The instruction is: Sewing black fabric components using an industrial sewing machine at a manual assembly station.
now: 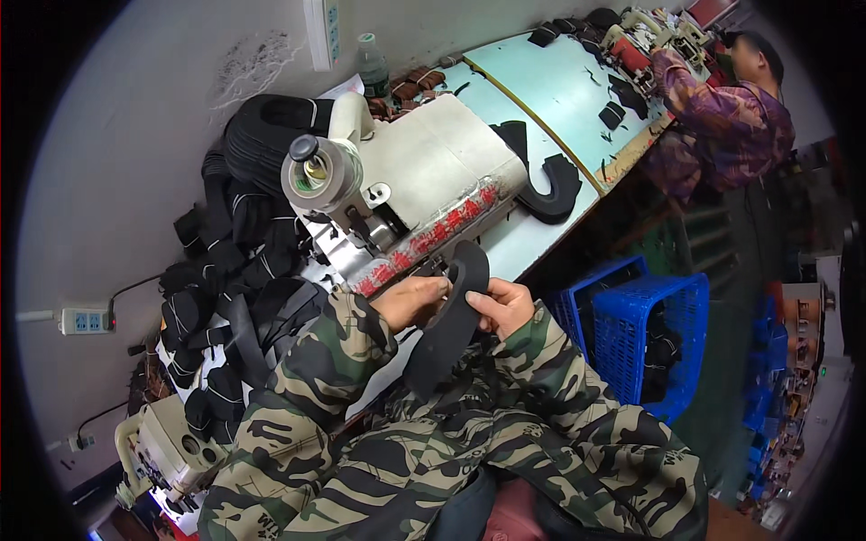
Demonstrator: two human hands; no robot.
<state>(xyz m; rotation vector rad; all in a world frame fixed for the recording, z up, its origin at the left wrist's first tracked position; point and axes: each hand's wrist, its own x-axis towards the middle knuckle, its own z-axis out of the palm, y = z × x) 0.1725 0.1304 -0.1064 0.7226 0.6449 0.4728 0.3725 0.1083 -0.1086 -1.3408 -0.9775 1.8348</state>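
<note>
A curved, flat black fabric piece (442,335) hangs between my hands in front of the sewing machine (433,153). My right hand (505,309) pinches its right edge near the upper end, thumb on top. On the other side, my left hand (410,302) has its fingers curled against the piece's left edge; the piece partly hides those fingertips. The lower end of the piece hangs over my camouflage sleeves and lap. Beyond the machine, more curved black pieces (552,191) lie on the pale table.
Bundled black pieces (262,243) are heaped left of the machine. Blue plastic baskets (631,316) stand on the floor at my right. A bottle (371,68) stands by the wall. Another person (722,135) works at a machine at the table's far end. A second machine (176,442) sits lower left.
</note>
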